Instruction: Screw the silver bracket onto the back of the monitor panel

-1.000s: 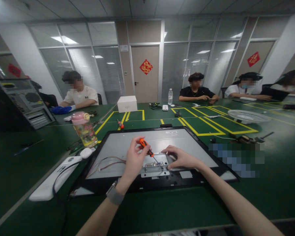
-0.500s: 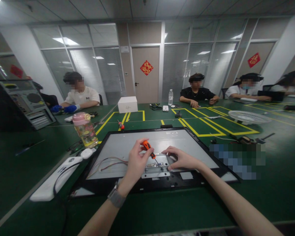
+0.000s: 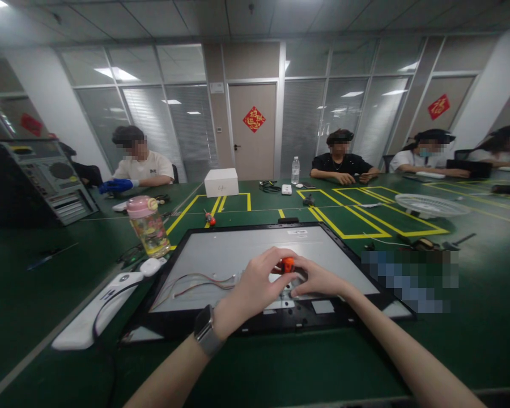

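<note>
A flat display panel (image 3: 233, 243) with a black frame lies on the green table, its grey metal side facing up. My left hand (image 3: 261, 280) is closed around a screwdriver (image 3: 288, 264) with an orange handle, held over the middle of the panel near its front edge. The tip is hidden by my fingers. Opposite it, my right hand (image 3: 321, 277) curves around a small metal bracket (image 3: 286, 304), thumb and fingers at its right side. Most of the bracket is covered by my hands. Thin wires (image 3: 195, 279) run across the panel to the left.
A white power strip (image 3: 97, 317) and a pink-lidded bottle (image 3: 147, 226) stand left of the panel. Farther left is a computer case (image 3: 42, 181). A white box (image 3: 221, 182) sits behind. Cables and parts (image 3: 427, 243) lie right. Several people sit across the table.
My left hand has moved right, close to my right hand, and the screwdriver now stands more upright with its handle end toward me. My right hand has stayed nearly in place.
</note>
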Demonstrator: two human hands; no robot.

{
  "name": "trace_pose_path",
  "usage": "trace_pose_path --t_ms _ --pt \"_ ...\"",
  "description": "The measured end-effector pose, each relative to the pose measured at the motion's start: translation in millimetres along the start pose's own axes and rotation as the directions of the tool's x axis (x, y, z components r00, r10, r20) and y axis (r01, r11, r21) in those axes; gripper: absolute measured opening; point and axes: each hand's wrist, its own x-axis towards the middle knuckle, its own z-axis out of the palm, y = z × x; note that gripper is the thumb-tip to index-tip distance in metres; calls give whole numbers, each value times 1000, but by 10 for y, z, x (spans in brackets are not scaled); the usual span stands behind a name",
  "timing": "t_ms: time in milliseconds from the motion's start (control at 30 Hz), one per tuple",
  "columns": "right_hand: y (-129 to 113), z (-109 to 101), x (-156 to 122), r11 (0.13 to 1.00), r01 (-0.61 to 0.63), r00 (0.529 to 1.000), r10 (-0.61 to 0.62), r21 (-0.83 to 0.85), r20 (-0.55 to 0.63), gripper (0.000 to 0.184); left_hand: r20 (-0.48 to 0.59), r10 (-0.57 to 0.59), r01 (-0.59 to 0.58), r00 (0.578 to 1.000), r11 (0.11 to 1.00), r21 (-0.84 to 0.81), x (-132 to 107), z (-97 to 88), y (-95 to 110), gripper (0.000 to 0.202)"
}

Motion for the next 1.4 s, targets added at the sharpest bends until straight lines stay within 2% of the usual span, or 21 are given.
trace_pose_path --t_ms 67,133,200,267,367,433,567,800,933,1000,1133,1300,1400 --pt "-13 1 -1 1000 -7 1000 7 -7 -4 66 -49 28 -26 998 999 35 60 18 -36 27" --pt "-20 0 -3 1000 -15 1000 15 -10 -8 64 -148 46 -34 988 996 87 109 43 -56 19" --pt "-24 -3 -5 1000 -23 1000 23 -4 -6 67 -267 24 6 963 994 112 139 62 -56 11" --pt "-28 -7 -6 1000 -27 1000 27 -3 4 67 -328 -33 57 944 996 63 144 71 -51 14" --pt "-37 -12 -6 1000 -30 999 30 -6 19 67 -300 -117 91 947 991 -98 119 69 -53 24" --pt "-42 -13 -8 999 -32 999 32 0 20 69 -301 -140 98 943 984 -149 99 63 -57 23" --pt "-57 -15 -15 999 -39 999 39 9 14 69 -385 -124 99 914 991 -85 74 59 -51 13" --pt "-88 -23 -14 998 -52 998 53 -22 17 69 -343 -119 79 932 988 -129 11 51 -67 29" --pt "-97 -25 -12 999 -47 999 47 -22 21 69 -429 -126 96 894 991 -90 -1 29 -103 16" --pt "-107 -28 -12 998 -49 999 50 -27 22 68 -445 -146 112 884 988 -103 -1 13 -110 18" --pt "-117 -30 -12 998 -53 998 54 -34 20 68 -384 -178 115 906 977 -181 -12 -3 -111 28" --pt "-88 -22 -11 999 -46 998 47 -8 33 68 -417 -134 106 899 990 -89 -20 17 -119 16" --pt "-83 -25 -13 999 -37 999 38 -15 34 67 -412 -111 97 904 994 -55 -18 17 -113 19"
